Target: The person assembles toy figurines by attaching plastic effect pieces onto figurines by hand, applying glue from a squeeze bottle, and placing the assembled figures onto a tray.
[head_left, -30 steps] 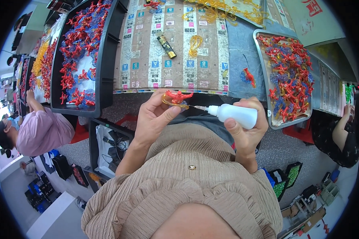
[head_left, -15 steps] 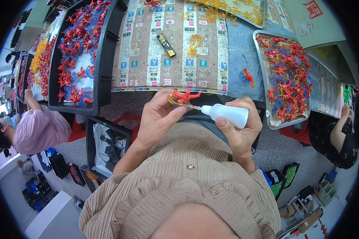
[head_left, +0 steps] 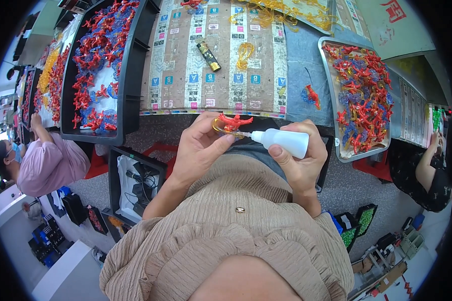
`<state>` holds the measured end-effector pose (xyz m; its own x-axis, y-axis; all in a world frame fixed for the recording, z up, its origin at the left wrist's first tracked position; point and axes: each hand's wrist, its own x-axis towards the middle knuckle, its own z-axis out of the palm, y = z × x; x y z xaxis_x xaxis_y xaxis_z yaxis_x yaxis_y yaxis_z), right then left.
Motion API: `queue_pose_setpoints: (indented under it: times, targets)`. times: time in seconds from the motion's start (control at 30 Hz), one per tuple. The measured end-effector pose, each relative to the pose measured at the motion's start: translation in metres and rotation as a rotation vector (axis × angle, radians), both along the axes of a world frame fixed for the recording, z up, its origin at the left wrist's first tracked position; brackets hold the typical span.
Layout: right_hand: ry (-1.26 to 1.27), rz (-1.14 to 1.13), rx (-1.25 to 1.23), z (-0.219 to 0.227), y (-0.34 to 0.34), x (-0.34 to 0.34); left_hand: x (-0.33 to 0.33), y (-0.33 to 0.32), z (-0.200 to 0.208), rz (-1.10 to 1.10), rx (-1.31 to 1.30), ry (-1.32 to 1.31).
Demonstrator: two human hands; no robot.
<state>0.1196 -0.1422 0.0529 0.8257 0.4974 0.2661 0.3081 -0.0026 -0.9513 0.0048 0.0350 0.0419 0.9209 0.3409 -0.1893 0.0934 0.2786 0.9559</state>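
My left hand (head_left: 200, 148) pinches a small red plastic figure on a yellow clear ring (head_left: 231, 124), held close in front of my chest. My right hand (head_left: 300, 160) grips a white squeeze bottle (head_left: 282, 140), its thin nozzle pointing left and touching the piece. Both hands sit just below the near edge of the cardboard-covered table (head_left: 186, 75).
A black tray of red and blue pieces (head_left: 98, 65) lies at the left, a metal tray of red pieces (head_left: 361, 95) at the right. A lighter (head_left: 208, 55), a yellow ring (head_left: 244, 50) and a loose red-blue piece (head_left: 311, 95) lie on the table. Other people sit at far left (head_left: 40, 160) and right (head_left: 427, 170).
Both hands have lifted slightly and come closer together. The bottle's nozzle now touches the red piece.
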Motion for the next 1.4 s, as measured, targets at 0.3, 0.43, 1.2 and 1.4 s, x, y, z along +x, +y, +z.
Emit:
queue_pose_setpoints:
  times: [0.3,0.43,1.2,1.4]
  targets:
    - [0.031,-0.039,0.052,0.000,-0.003,0.002,0.001,0.001,-0.005,0.013,0.052,0.011]
    - [0.053,-0.049,0.092,-0.001,-0.004,0.000,0.001,-0.004,-0.006,0.103,0.261,0.026]
    - [0.383,-0.044,-0.014,-0.030,0.024,0.023,0.008,0.002,0.003,0.222,0.868,-0.112]
    - [-0.053,-0.133,-0.204,-0.056,0.050,0.050,0.006,0.004,0.001,0.200,-0.029,0.023]
